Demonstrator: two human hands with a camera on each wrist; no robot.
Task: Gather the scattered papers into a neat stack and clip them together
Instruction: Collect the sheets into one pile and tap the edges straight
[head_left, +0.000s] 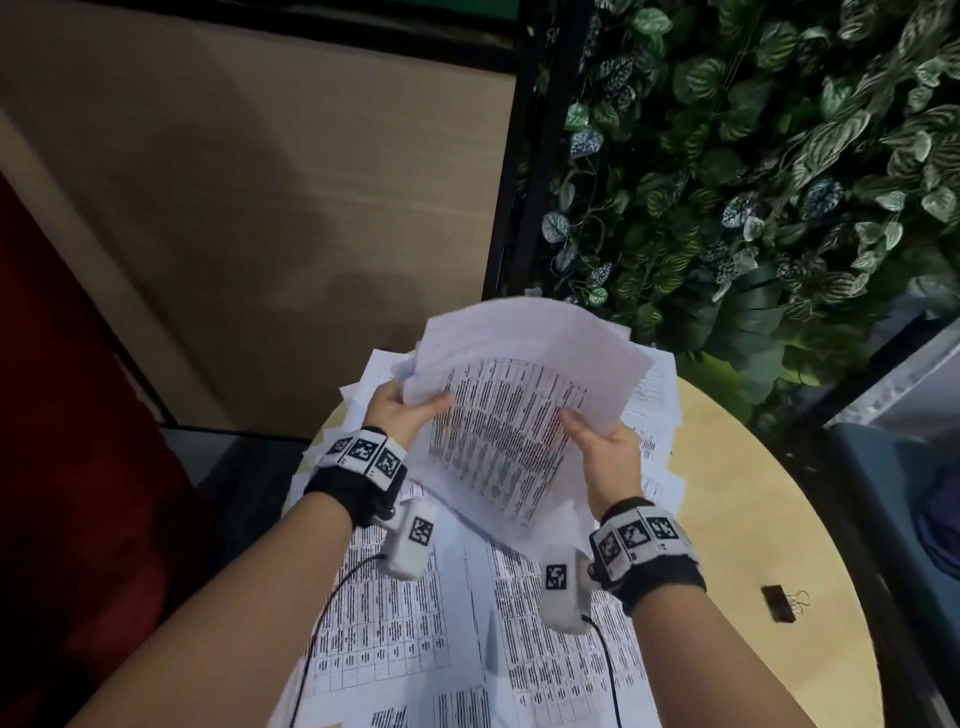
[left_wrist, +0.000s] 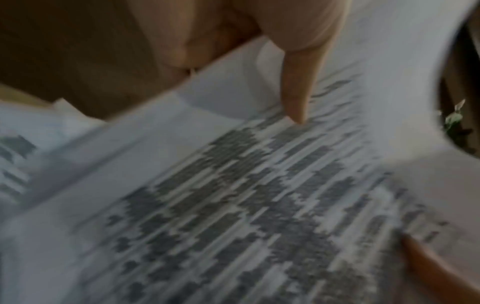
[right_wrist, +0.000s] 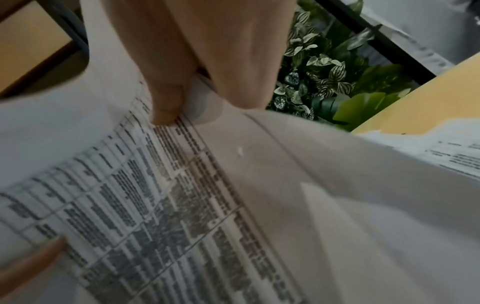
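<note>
papers (head_left: 498, 415) pinched up between both hands, left hand (head_left: 402, 410) and right hand (head_left: 605, 452), over the sheet-strewn table (head_left: 737, 493)

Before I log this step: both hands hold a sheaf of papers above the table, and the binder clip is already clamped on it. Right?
Not quite. The left hand and right hand do hold the papers, but the head view shows the binder clip lying loose on the table, unclamped.
</note>
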